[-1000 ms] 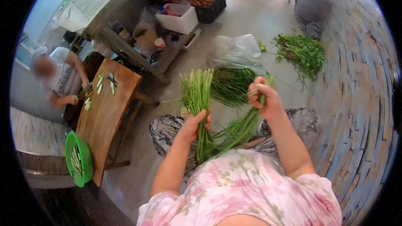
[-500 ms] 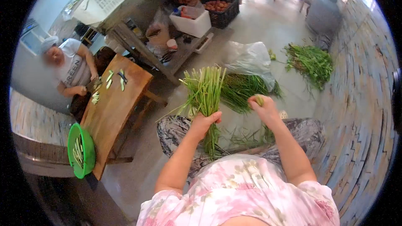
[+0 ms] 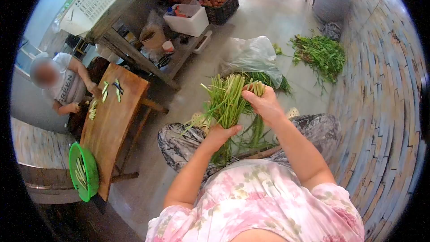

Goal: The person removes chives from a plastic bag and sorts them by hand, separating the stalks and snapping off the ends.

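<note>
My left hand (image 3: pixel 220 137) is wrapped round a thick bunch of green stems (image 3: pixel 227 101), held upright over my lap. My right hand (image 3: pixel 264 104) grips a smaller bundle of stems (image 3: pixel 256 88) by its pale ends, with its green tips hanging down. Its fingertips are against the right side of the larger bunch. Beyond the hands, more greens (image 3: pixel 264 78) lie on the floor, partly under a clear plastic bag (image 3: pixel 253 54).
A leafy pile (image 3: pixel 319 57) lies by the wall. At left, a co-worker (image 3: pixel 69 80) cuts pieces on a wooden table (image 3: pixel 117 121), beside a green basket (image 3: pixel 92 175). A shelf (image 3: pixel 177 60) holds a white box (image 3: pixel 190 21); a gas cylinder (image 3: pixel 331 0) stands behind.
My right hand has moved left to the bunch and now holds a visible bundle of stems. The view shifted right and back, and the co-worker's hands moved slightly.
</note>
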Motion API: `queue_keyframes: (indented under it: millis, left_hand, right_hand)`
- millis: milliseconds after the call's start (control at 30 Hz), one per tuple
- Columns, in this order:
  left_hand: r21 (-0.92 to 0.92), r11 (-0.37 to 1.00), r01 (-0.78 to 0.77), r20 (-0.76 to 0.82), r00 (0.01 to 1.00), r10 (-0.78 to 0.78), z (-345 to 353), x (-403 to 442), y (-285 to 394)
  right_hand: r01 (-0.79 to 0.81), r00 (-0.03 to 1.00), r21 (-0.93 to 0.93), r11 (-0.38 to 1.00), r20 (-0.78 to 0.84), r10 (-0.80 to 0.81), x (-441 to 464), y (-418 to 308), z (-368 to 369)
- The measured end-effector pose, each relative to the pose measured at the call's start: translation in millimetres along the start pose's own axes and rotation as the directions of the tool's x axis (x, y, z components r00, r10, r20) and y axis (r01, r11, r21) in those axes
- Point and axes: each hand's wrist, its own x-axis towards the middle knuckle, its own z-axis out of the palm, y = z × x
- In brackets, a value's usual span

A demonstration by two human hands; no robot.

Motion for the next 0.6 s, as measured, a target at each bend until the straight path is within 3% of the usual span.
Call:
queue_keyframes:
  millis: [67,167,200,433,600]
  left_hand:
    - [-0.168,0.985,-0.026,-0.003,1.0,0.026,0.7,4.6,-14.5]
    - [-0.579,0.813,0.066,-0.172,0.964,-0.201,-2.3,0.6,3.0]
    - [-0.646,0.762,0.038,-0.085,0.989,-0.122,-14.9,2.5,-0.8]
    - [-0.715,0.68,-0.164,-0.191,0.981,0.036,-48.4,10.2,-18.5]
    - [-0.631,0.742,-0.226,-0.264,0.962,0.069,-60.1,1.9,-2.6]
  right_hand:
    - [-0.085,0.995,0.212,0.973,-0.031,0.094,1.6,6.7,-2.1]
    - [-0.127,0.974,0.417,0.9,-0.119,0.193,2.8,4.2,-10.5]
    - [-0.101,0.981,0.43,0.897,-0.107,0.162,4.2,9.7,-20.0]
    - [-0.026,0.955,0.405,0.914,-0.26,0.142,3.4,12.7,-50.2]
    - [0.013,0.957,0.443,0.896,-0.267,0.117,9.7,19.4,-67.1]
